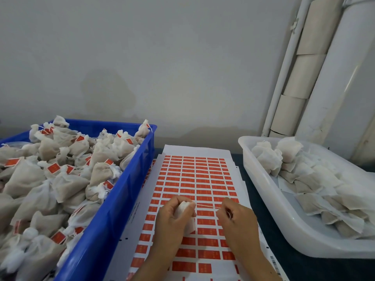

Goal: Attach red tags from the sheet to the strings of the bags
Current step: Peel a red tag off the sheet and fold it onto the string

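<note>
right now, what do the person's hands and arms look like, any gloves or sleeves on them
Both are bare. The left hand and the right hand wear no gloves, and no sleeves show on either forearm as far as the bottom edge of the picture. No watch or bracelet shows at the wrists. A small pale glint sits by the right hand's fingers; it is too blurred to say whether it is a ring.

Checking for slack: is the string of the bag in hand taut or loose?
Taut: the string runs straight from the bag in the left hand to the right hand.
</note>
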Demonstrator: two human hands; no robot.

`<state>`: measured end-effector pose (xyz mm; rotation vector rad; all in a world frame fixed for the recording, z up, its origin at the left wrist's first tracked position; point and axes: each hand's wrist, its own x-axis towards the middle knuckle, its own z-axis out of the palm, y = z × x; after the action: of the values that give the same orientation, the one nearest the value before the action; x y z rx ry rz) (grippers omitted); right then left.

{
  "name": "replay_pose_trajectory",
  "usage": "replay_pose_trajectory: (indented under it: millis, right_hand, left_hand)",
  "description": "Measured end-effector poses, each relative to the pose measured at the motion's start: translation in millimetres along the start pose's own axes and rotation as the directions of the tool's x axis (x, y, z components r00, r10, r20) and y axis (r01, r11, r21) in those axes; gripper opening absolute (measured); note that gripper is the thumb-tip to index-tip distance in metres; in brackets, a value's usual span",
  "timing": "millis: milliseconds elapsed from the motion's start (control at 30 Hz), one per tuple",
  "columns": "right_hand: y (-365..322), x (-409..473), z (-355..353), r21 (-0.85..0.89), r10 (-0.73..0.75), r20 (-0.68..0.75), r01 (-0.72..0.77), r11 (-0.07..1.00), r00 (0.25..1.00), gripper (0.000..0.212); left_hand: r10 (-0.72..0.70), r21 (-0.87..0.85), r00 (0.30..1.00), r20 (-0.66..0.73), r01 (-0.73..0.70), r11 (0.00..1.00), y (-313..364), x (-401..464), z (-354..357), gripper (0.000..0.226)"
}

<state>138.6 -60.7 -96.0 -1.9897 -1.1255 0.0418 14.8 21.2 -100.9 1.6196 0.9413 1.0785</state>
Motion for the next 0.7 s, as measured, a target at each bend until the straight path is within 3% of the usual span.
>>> replay_pose_trajectory:
  millis: [133, 200, 267, 333, 533, 633, 700]
  right_hand:
    - [5, 0, -5, 0.096, 0.066, 0.025, -0.068, 0.993, 0.998, 0.011]
    - [9, 2, -9, 0.153, 0.113, 0.006, -0.112, 0.982, 0.994, 0.011]
    - [11, 3, -10, 0.143, 0.128, 0.004, -0.127, 0.982, 0.992, 0.014]
    - [12, 4, -8, 0.093, 0.120, 0.023, -0.121, 0.988, 0.993, 0.011]
    - [7, -1, -4, -0.002, 0.067, 0.113, -0.068, 0.998, 0.991, 0.011]
    - [0, -5, -1, -0.061, -0.072, 0.223, 0.088, 0.994, 0.972, 0.010]
    - [-5, -6, 1, -0.066, -0.136, 0.248, 0.156, 0.985, 0.959, 0.014]
  left_hand:
    - [-0.038, 0.053, 0.995, 0.096, 0.032, 0.998, -1, 1, -5, 0.017]
    - [-0.032, 0.175, 0.984, 0.173, 0.001, 0.984, -2, -3, -5, 0.027]
    - [-0.025, 0.315, 0.978, 0.208, -0.042, 0.948, -2, -7, -1, 0.027]
    - [-0.046, 0.333, 0.979, 0.201, -0.024, 0.943, 0, -11, 0, 0.024]
    - [-0.274, 0.024, 0.947, 0.166, 0.273, 0.962, 8, -2, -5, 0.023]
    - [-0.337, -0.343, 0.891, 0.302, 0.432, 0.834, 12, 6, -11, 0.021]
    - [-0.308, -0.475, 0.882, 0.356, 0.455, 0.754, 15, 6, -17, 0.021]
